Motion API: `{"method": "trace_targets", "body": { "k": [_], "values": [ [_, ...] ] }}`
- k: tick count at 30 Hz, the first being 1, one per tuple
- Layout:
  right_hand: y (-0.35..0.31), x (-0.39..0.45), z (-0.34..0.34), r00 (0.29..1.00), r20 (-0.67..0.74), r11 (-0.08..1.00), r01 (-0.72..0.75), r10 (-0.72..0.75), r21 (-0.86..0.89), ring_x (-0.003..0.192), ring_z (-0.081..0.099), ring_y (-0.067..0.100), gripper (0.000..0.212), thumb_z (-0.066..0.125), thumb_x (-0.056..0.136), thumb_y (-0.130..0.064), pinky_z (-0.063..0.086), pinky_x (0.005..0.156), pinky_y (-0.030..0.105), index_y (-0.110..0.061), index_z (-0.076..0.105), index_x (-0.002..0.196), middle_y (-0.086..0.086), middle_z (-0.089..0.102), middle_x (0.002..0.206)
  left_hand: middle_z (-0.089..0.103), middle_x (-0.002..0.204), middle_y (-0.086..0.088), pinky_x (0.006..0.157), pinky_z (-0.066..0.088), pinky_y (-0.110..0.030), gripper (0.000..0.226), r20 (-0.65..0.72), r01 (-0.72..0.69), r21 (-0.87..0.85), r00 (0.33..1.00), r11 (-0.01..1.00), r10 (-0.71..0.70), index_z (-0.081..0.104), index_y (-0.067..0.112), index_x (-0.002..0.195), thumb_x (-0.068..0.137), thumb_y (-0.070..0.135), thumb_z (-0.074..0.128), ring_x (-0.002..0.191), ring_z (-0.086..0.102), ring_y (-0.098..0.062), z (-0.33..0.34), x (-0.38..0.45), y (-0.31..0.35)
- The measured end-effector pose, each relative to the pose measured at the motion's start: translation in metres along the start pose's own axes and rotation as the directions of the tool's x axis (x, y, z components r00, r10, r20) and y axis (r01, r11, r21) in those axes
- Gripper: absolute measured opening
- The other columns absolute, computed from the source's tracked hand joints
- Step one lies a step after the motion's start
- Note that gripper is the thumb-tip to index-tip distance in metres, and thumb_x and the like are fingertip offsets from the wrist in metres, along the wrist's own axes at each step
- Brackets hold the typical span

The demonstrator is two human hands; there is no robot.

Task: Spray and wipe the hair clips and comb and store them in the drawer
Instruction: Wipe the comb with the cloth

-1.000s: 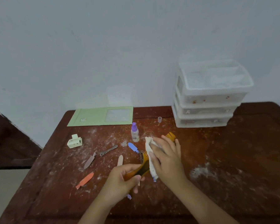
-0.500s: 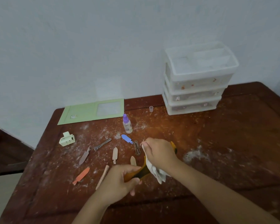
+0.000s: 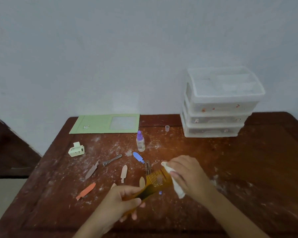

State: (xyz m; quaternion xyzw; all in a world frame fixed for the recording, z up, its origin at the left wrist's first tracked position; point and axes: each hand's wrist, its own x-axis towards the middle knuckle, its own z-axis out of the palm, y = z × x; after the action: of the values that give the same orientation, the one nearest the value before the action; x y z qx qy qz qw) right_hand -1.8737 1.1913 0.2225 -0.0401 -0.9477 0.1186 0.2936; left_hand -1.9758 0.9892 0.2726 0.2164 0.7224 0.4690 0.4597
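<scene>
My left hand (image 3: 117, 201) grips the handle of an amber comb (image 3: 157, 181), teeth pointing up and away. My right hand (image 3: 189, 176) holds a white cloth (image 3: 176, 186) against the comb's far end. Several hair clips lie on the dusty wooden table (image 3: 248, 169): an orange one (image 3: 86, 191), a grey one (image 3: 91, 170), a metal one (image 3: 111, 160), a beige one (image 3: 123, 172), a blue one (image 3: 138, 157) and a brown one (image 3: 147, 166). A pale green claw clip (image 3: 76, 149) sits at the left. The purple-capped spray bottle (image 3: 140, 141) stands behind them. The white drawer unit (image 3: 217, 107) is at the back right.
A green folder (image 3: 96, 124) lies at the table's back edge by the wall. A small clear cap (image 3: 167, 128) stands left of the drawer unit. White dust patches mark the tabletop, one at the right of my right hand.
My right hand has slid the cloth from over the comb's middle toward its far end, uncovering the teeth. The camera view has shifted.
</scene>
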Motion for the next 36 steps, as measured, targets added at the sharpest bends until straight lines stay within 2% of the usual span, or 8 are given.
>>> {"method": "trace_targets", "body": {
  "k": [3, 8, 12, 17, 23, 28, 32, 36],
  "values": [
    [-0.007, 0.004, 0.011, 0.994, 0.106, 0.999, 0.009, -0.004, -0.048, 0.086, 0.053, 0.007, 0.028, 0.035, 0.089, -0.031, 0.041, 0.080, 0.025, -0.023, 0.062, 0.092, -0.009, 0.066, 0.086, 0.069, 0.062, -0.006, 0.037, 0.034, -0.013, 0.022, 0.031, -0.082, 0.177, 0.997, 0.981, 0.077, 0.071, 0.012, 0.091, 0.084, -0.002, 0.056, 0.044, 0.055, -0.010, 0.002, 0.000, 0.006],
    [-0.005, 0.022, 0.005, 0.925, 0.319, 0.976, -0.215, 0.207, -0.011, 0.073, 0.058, 0.020, 0.068, 0.005, 0.081, -0.049, 0.039, 0.064, 0.026, -0.010, 0.061, 0.089, 0.003, 0.062, 0.078, 0.070, 0.079, -0.020, 0.066, 0.044, -0.005, 0.030, 0.117, -0.221, 0.391, 0.975, 0.893, 0.190, 0.066, 0.033, 0.083, 0.083, 0.004, 0.059, 0.047, 0.058, 0.000, 0.002, 0.006, 0.007],
    [0.003, 0.035, -0.001, 0.898, 0.200, 0.892, -0.425, 0.393, 0.154, 0.067, 0.051, 0.015, 0.048, 0.018, 0.092, -0.043, 0.034, 0.058, 0.019, -0.012, 0.054, 0.084, -0.001, 0.051, 0.071, 0.066, 0.086, 0.003, 0.067, 0.053, -0.017, 0.027, 0.093, -0.170, 0.346, 0.985, 0.923, 0.147, 0.060, 0.037, 0.082, 0.076, 0.013, 0.071, 0.045, 0.055, 0.000, 0.007, 0.011, 0.008],
    [0.021, 0.037, -0.034, 0.720, -0.040, 0.617, -0.564, 0.693, 0.548, 0.064, 0.043, 0.006, 0.021, 0.034, 0.098, -0.017, 0.032, 0.055, 0.017, -0.015, 0.048, 0.082, 0.001, 0.046, 0.074, 0.065, 0.072, -0.007, 0.040, 0.038, -0.016, 0.023, -0.145, -0.058, 0.036, 0.987, 0.998, 0.062, 0.057, 0.018, 0.086, 0.073, 0.006, 0.072, 0.037, 0.047, -0.006, 0.009, 0.009, -0.005],
    [0.010, 0.034, -0.034, 0.764, -0.171, 0.689, -0.430, 0.622, 0.583, 0.083, 0.045, 0.019, 0.027, 0.024, 0.075, -0.052, 0.036, 0.072, 0.024, -0.033, 0.043, 0.080, 0.002, 0.046, 0.085, 0.039, 0.040, 0.002, 0.038, 0.032, -0.016, 0.018, -0.276, -0.115, -0.063, 0.957, 0.991, 0.094, 0.053, 0.006, 0.069, 0.086, 0.002, 0.048, 0.033, 0.035, -0.008, 0.002, 0.015, -0.009],
    [-0.018, 0.040, -0.018, 0.855, -0.229, 0.804, -0.302, 0.466, 0.512, 0.072, 0.048, 0.000, 0.028, 0.028, 0.085, -0.043, 0.037, 0.067, 0.005, -0.025, 0.049, 0.082, -0.008, 0.048, 0.076, 0.058, 0.048, 0.006, 0.043, 0.040, -0.017, 0.030, -0.165, -0.103, -0.100, 0.983, 0.990, 0.085, 0.060, 0.011, 0.078, 0.096, 0.008, 0.036, 0.041, 0.050, -0.005, 0.005, 0.016, 0.004],
    [-0.030, 0.060, -0.015, 0.840, -0.353, 0.874, -0.254, 0.412, 0.415, 0.073, 0.049, 0.015, 0.038, 0.039, 0.086, -0.032, 0.031, 0.066, 0.012, -0.001, 0.059, 0.087, -0.001, 0.050, 0.079, 0.060, 0.048, 0.005, 0.042, 0.043, -0.018, 0.032, -0.214, -0.259, 0.013, 0.943, 0.966, 0.256, 0.051, 0.031, 0.098, 0.095, 0.003, 0.037, 0.038, 0.052, -0.005, 0.004, 0.014, 0.018],
    [-0.034, 0.084, -0.020, 0.823, -0.491, 0.953, -0.190, 0.286, 0.238, 0.074, 0.042, 0.012, 0.026, 0.048, 0.083, -0.024, 0.027, 0.072, 0.010, -0.001, 0.059, 0.079, 0.009, 0.055, 0.072, 0.061, 0.048, 0.009, 0.042, 0.042, -0.017, 0.034, -0.159, -0.341, 0.079, 0.923, 0.937, 0.350, 0.051, 0.033, 0.098, 0.094, 0.001, 0.037, 0.036, 0.050, -0.004, 0.006, 0.007, 0.030]
  ]
}}
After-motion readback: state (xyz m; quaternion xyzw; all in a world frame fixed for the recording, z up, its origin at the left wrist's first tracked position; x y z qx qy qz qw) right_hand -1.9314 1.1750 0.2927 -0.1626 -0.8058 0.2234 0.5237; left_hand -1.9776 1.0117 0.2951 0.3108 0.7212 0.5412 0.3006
